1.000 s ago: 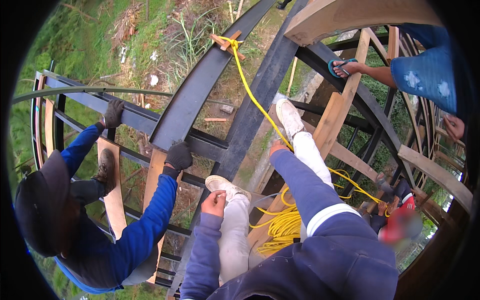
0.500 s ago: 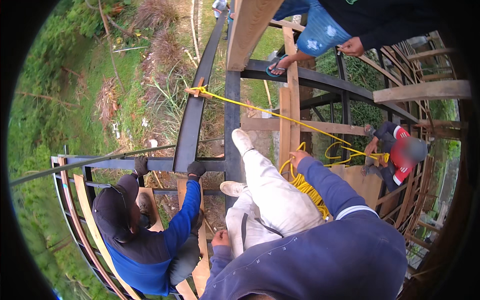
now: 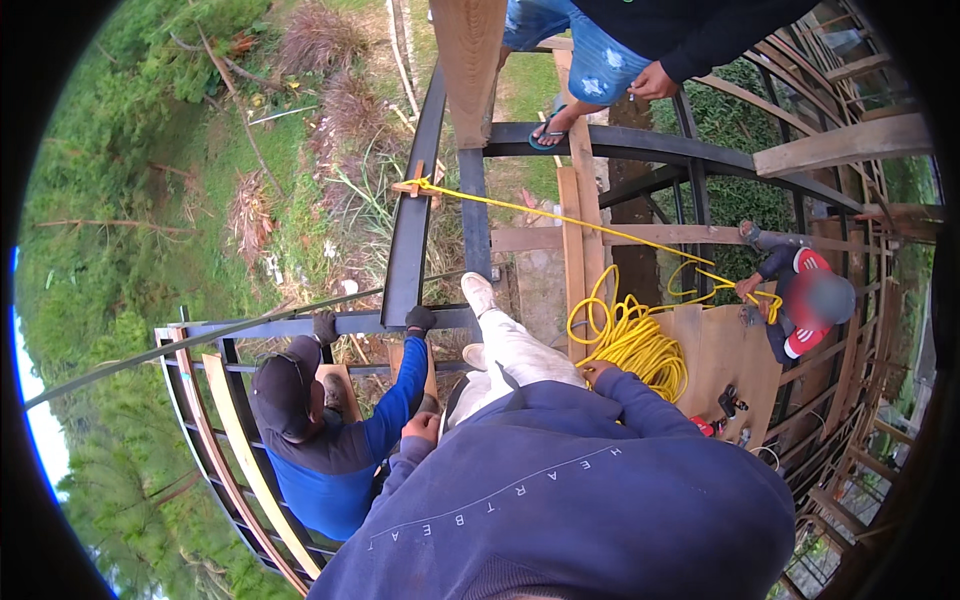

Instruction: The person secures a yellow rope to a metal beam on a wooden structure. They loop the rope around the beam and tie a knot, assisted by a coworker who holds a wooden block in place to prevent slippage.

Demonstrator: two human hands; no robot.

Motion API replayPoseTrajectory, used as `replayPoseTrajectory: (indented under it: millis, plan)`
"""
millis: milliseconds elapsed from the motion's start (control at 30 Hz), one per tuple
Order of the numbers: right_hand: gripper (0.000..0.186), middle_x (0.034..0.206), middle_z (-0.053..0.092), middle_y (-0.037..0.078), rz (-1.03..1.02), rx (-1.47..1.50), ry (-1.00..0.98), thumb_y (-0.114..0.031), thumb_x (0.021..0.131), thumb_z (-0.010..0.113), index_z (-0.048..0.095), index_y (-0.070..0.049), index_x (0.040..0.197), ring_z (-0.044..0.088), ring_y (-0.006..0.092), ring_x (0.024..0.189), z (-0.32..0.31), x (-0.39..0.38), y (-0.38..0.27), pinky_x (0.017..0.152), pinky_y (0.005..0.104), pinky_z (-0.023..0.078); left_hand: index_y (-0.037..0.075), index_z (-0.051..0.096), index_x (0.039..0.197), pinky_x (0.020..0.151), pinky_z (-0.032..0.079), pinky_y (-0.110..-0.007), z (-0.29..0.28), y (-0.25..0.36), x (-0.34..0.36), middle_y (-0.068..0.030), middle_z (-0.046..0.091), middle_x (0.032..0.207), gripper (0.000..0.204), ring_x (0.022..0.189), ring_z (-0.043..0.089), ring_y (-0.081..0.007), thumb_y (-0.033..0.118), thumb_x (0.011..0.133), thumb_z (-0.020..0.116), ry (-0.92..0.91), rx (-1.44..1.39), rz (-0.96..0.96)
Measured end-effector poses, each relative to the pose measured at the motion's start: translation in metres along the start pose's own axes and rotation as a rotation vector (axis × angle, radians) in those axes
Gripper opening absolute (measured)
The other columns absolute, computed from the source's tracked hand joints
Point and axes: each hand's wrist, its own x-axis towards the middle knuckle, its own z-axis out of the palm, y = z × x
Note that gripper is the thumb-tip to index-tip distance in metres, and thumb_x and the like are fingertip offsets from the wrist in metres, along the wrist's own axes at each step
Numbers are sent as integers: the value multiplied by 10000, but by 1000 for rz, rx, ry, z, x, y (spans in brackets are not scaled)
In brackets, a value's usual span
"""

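My left hand (image 3: 423, 427) hangs beside my pale trousers (image 3: 535, 352), its fingers curled in with nothing visible in them. By my right knee is my right hand (image 3: 597, 372), at the near edge of a coiled yellow rope (image 3: 645, 358); its fingers are mostly hidden, so I cannot tell if it touches the rope. A strand runs to a wooden cross-piece (image 3: 416, 188) on a long black steel beam (image 3: 405, 250), which slants down past the frame. A co-worker in blue (image 3: 325, 470) has gloved hands at the frame, one at the beam's near end.
A person in ripped jeans (image 3: 590, 60) stands on the frame at the top. At the right, a person in a red and dark top (image 3: 808, 300) handles the rope. A plywood sheet (image 3: 690, 340) bears a power tool (image 3: 730, 402). An upright wooden post (image 3: 468, 75) rises ahead. Ground lies below.
My view has shifted and leaned forward, showing more of the coil and the plywood. My right hand sits lower, away from the upper rope loops. The beam stays near the same place on the frame.
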Motion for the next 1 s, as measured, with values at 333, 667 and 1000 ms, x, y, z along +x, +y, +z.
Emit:
replayPoseTrajectory:
  millis: [333,667,1000]
  plan:
    - [324,1023,647,162,-61,-8,29,-282,807,579,656,-83,1051,621,295,959,20,8,4,850,347,481,59,674,912,693,493,-317,19,-39,-16,-115,674,778,267,725,649,-197,296,826,588,7,-313,-41]
    - [320,931,671,145,-180,92,117,-249,834,566,640,-5,1027,646,238,851,-2,10,-39,784,317,496,106,708,876,735,506,-339,59,-135,-68,-107,682,772,274,729,661,-235,322,756,590,32,-318,-373]
    - [291,904,679,112,-47,210,79,-234,832,575,649,-25,1020,648,206,812,-7,-9,-46,752,301,500,81,696,912,773,495,-341,36,-87,-44,-134,679,832,325,805,656,-248,356,762,609,22,-312,-312]
